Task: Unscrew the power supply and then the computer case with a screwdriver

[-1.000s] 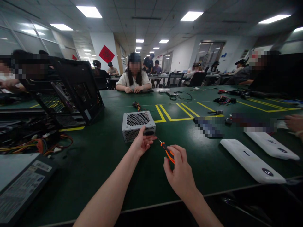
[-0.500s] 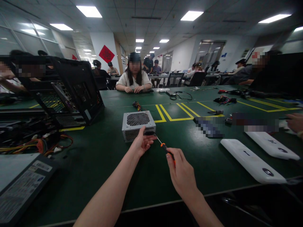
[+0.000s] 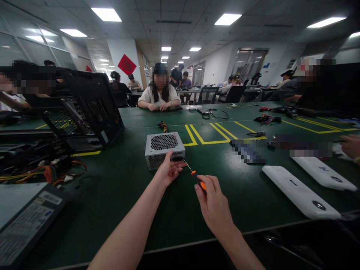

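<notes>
A grey computer power supply unit (image 3: pixel 165 143) sits on the green table in front of me, with a perforated grille on top and a black socket on its near side. My left hand (image 3: pixel 170 170) holds its near side, the thumb on the face and the fingers curled low beside the socket. In my right hand (image 3: pixel 215 200) is a screwdriver (image 3: pixel 201 183) with an orange and black handle. Its thin shaft slants up to the unit's lower right corner, close to my left fingertips. The fingertips partly crowd the tip, so its exact contact cannot be made out.
An open black computer case (image 3: pixel 92 108) stands at the left, near loose cables (image 3: pixel 70 167) and another power supply (image 3: pixel 30 221). White oblong devices (image 3: pixel 299 191) lie at the right. A person (image 3: pixel 159 92) sits across the table; another person's hand (image 3: pixel 351 145) shows at the right edge.
My right hand has shifted slightly on the screwdriver handle, its fingers and thumb changing position so more orange shows. My left hand and the power supply unit stay in place.
</notes>
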`<state>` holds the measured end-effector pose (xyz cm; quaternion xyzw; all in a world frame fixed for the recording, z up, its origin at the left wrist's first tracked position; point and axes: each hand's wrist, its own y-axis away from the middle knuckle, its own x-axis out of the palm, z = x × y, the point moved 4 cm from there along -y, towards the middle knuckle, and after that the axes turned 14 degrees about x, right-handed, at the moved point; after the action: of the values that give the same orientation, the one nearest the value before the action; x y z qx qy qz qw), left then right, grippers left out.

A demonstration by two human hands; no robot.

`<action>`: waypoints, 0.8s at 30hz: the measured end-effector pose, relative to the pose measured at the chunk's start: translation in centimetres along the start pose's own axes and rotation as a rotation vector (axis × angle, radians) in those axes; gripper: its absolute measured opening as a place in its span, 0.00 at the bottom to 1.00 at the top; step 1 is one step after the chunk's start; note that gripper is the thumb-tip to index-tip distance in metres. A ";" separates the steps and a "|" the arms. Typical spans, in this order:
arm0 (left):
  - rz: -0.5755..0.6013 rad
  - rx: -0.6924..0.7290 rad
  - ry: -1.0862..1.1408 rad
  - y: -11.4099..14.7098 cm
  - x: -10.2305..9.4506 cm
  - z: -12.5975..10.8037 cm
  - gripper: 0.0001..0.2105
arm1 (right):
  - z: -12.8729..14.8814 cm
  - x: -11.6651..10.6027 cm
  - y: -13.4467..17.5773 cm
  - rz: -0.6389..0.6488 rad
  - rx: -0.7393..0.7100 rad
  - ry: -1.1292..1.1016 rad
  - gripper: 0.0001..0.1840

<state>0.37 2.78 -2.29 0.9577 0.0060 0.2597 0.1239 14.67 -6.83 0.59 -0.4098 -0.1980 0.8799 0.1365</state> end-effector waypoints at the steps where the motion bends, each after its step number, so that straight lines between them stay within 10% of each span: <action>1: 0.000 0.000 -0.001 0.0 0.0 0.0 0.28 | -0.1 0.1 0.0 0.020 0.027 -0.016 0.13; 9: 0.005 -0.004 0.007 0.4 0.3 -0.2 0.28 | 0.5 0.0 0.3 -0.050 -0.228 0.039 0.11; 17: -0.021 -0.005 0.000 0.1 0.1 -0.1 0.28 | -0.1 -0.3 -0.1 0.001 0.025 -0.097 0.14; 24: -0.009 -0.011 0.017 0.3 0.3 -0.2 0.28 | 0.7 0.0 0.1 -0.048 -0.221 -0.016 0.10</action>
<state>0.56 2.59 -1.90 0.9547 0.0100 0.2672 0.1304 14.14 -7.08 0.92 -0.4106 -0.3045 0.8524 0.1099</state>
